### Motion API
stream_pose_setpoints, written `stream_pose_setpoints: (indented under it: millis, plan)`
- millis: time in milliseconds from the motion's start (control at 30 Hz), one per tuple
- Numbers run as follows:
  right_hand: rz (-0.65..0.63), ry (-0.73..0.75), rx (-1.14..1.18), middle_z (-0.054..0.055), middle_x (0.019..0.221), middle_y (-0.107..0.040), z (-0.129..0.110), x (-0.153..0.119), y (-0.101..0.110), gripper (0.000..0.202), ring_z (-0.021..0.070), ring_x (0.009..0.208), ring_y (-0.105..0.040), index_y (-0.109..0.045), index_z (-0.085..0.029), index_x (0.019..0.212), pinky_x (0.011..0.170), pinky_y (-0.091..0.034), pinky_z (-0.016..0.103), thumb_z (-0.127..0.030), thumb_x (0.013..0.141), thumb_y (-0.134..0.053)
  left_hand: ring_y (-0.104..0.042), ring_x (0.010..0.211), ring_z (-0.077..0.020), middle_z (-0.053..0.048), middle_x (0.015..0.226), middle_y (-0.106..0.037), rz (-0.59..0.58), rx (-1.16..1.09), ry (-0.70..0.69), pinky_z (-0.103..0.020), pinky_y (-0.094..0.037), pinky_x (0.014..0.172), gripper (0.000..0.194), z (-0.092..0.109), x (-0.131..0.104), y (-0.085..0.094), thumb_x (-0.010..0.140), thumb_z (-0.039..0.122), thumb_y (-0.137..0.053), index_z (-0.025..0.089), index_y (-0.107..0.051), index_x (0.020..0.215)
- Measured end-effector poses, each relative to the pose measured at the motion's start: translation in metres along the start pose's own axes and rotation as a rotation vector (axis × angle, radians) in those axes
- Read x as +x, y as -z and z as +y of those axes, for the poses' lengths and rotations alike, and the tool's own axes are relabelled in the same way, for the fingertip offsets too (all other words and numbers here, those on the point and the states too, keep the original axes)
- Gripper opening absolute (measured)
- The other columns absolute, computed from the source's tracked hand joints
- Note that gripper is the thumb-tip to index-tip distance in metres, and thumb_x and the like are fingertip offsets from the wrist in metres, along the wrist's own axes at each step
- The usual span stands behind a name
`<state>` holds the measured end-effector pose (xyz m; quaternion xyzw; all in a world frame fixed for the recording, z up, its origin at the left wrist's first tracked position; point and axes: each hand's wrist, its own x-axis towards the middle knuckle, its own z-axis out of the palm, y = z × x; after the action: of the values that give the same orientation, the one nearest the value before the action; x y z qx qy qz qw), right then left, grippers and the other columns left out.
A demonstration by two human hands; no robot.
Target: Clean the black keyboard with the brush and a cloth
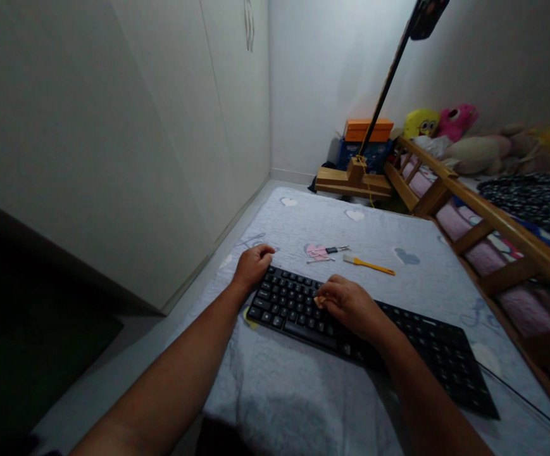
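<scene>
A black keyboard [298,304] lies at a slant on the cloth-covered surface. At its far left corner, my left hand [254,261] is closed with curled fingers against the edge. Over the middle keys, the fingers of my right hand [348,303] are pinched on a small tan wad [319,302], mostly hidden by the hand, touching or just above the keys. Beyond the keyboard lies a brush [369,264] with an orange-yellow handle and pale bristles. Left of the brush are several cotton swabs [321,258] and a black binder clip [332,250].
A heart-patterned pale cloth [275,392] covers the surface. The keyboard cable [526,400] runs off to the right. White cupboard doors [184,126] stand at left, a wooden bed rail [507,215] at right. Behind are a wooden stand [353,180] with a black pole and an orange box [368,130].
</scene>
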<state>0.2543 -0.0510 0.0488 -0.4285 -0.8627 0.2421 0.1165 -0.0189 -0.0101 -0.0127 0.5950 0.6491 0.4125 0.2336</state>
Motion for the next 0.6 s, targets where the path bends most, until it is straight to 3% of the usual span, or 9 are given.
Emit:
stream_pose_setpoints:
  millis: [167,367,500,600]
  plan:
    - [0.099,-0.017,-0.011,0.005,0.094,-0.064,0.015,0.003,-0.005,0.016,0.0167,0.082,-0.063,-0.072,-0.02,0.092,0.075,-0.047,0.027,-0.015,0.09,-0.058,-0.062,0.071,-0.0194,-0.003,0.075,-0.07,-0.044,-0.045,0.079,-0.031,-0.048,0.071,0.031,-0.002,0.002,-0.001,0.073,0.026,-0.053,0.016,-0.074,0.094]
    - [0.185,-0.044,-0.056,0.006,0.095,-0.064,0.021,0.004,-0.007,0.016,0.0173,0.081,-0.063,-0.072,-0.02,0.092,0.075,-0.048,0.028,-0.02,0.092,-0.057,-0.062,0.07,-0.0178,-0.003,0.077,-0.07,-0.159,-0.08,0.167,-0.028,-0.047,0.067,0.027,0.005,0.009,0.002,0.069,0.02,-0.058,0.015,-0.074,0.09]
    - [0.206,-0.068,-0.099,0.006,0.094,-0.064,0.024,0.005,-0.008,0.017,0.0172,0.081,-0.063,-0.072,-0.02,0.092,0.075,-0.047,0.027,-0.019,0.092,-0.055,-0.064,0.072,-0.0173,-0.003,0.075,-0.072,-0.219,0.025,0.214,-0.026,-0.046,0.068,0.022,0.013,0.02,0.006,0.065,0.013,-0.059,0.016,-0.074,0.081]
    - [0.24,-0.116,-0.146,0.006,0.096,-0.065,0.028,0.004,-0.008,0.017,0.0171,0.082,-0.062,-0.072,-0.021,0.092,0.075,-0.046,0.027,-0.021,0.092,-0.055,-0.065,0.07,-0.0175,-0.003,0.07,-0.071,-0.199,0.088,0.248,-0.026,-0.045,0.064,0.02,0.017,0.025,0.004,0.066,0.012,-0.058,0.016,-0.074,0.078]
